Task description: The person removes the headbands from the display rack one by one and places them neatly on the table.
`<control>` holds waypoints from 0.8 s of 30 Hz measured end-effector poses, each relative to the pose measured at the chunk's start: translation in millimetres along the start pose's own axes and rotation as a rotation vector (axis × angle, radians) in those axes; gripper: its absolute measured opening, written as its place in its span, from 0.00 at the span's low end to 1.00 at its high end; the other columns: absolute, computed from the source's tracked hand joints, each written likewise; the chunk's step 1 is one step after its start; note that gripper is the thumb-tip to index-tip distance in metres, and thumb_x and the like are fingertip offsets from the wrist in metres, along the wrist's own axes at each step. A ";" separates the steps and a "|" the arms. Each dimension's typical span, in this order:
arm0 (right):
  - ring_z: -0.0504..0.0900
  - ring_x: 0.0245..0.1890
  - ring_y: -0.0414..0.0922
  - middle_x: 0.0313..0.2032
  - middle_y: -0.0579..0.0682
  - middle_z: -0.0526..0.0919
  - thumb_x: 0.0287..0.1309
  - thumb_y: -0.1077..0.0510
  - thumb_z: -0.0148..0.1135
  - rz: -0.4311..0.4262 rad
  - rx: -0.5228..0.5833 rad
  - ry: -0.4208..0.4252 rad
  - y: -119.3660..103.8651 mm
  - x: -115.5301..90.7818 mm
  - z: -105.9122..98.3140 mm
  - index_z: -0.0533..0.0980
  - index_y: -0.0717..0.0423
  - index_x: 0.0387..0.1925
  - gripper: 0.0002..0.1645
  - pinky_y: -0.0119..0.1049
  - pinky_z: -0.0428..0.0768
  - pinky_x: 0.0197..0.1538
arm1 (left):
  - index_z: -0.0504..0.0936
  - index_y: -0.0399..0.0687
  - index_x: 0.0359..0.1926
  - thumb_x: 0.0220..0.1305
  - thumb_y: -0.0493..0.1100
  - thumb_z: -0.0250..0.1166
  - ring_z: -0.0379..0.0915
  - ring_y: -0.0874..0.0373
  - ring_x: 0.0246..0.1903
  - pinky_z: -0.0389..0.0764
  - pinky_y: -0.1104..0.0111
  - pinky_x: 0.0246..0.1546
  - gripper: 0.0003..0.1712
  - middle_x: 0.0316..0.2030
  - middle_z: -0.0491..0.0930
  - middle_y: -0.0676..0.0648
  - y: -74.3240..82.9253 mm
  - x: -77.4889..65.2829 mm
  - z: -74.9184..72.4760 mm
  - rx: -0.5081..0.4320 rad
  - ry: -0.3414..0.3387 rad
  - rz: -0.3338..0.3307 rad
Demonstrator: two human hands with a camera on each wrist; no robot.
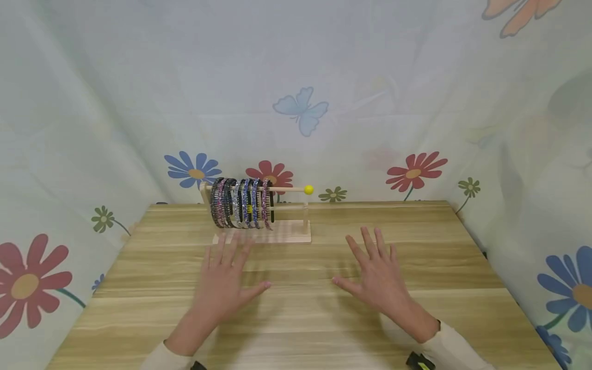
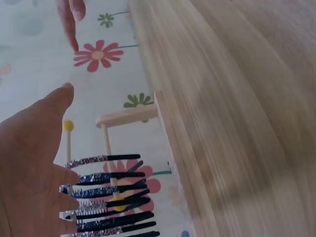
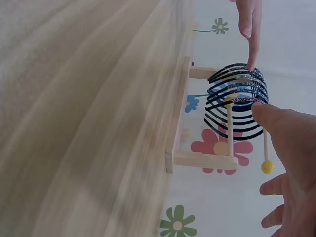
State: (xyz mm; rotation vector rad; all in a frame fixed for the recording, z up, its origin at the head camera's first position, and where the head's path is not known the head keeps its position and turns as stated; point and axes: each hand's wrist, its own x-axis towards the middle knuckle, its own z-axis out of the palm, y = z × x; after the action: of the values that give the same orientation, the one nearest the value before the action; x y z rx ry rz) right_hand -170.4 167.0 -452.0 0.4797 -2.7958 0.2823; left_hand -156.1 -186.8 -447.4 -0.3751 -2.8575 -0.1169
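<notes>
Headbands [image 1: 255, 203] hang at the left of a rack [image 1: 293, 233] on the table [image 1: 300, 308], beyond the left hand [image 1: 222, 281].

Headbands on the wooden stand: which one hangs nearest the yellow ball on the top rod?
The pinkish-purple headband, rightmost in the head view; all the others hang farther left of that yellow ball.
</notes>
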 end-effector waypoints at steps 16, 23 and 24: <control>0.47 0.79 0.65 0.79 0.60 0.54 0.52 0.21 0.64 -0.069 0.058 0.092 3.6 24.6 -22.8 0.64 0.49 0.77 0.60 0.74 0.57 0.69 | 0.64 0.36 0.74 0.57 0.78 0.62 0.55 0.32 0.72 0.64 0.41 0.69 0.61 0.73 0.61 0.29 -55.7 6.5 -20.7 0.019 0.188 0.022; 0.47 0.79 0.63 0.79 0.60 0.53 0.54 0.20 0.62 -0.096 0.068 0.084 -5.3 40.1 -34.4 0.64 0.50 0.77 0.59 0.72 0.59 0.70 | 0.65 0.31 0.73 0.56 0.72 0.70 0.62 0.30 0.68 0.68 0.40 0.66 0.60 0.71 0.63 0.29 -81.7 14.7 -16.1 -0.098 0.184 -0.004; 0.47 0.79 0.63 0.79 0.60 0.53 0.54 0.21 0.62 -0.099 0.072 0.077 -7.1 42.5 -35.9 0.63 0.51 0.77 0.59 0.71 0.59 0.70 | 0.64 0.31 0.73 0.56 0.72 0.70 0.63 0.30 0.68 0.69 0.39 0.66 0.60 0.71 0.64 0.29 -85.3 16.4 -15.1 -0.115 0.170 -0.011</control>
State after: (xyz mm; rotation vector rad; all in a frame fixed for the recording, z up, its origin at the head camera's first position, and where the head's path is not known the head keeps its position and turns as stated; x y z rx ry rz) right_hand -197.4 156.5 -403.9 0.6090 -2.6847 0.3723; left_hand -190.3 -266.6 -432.4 -0.3539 -2.6924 -0.3015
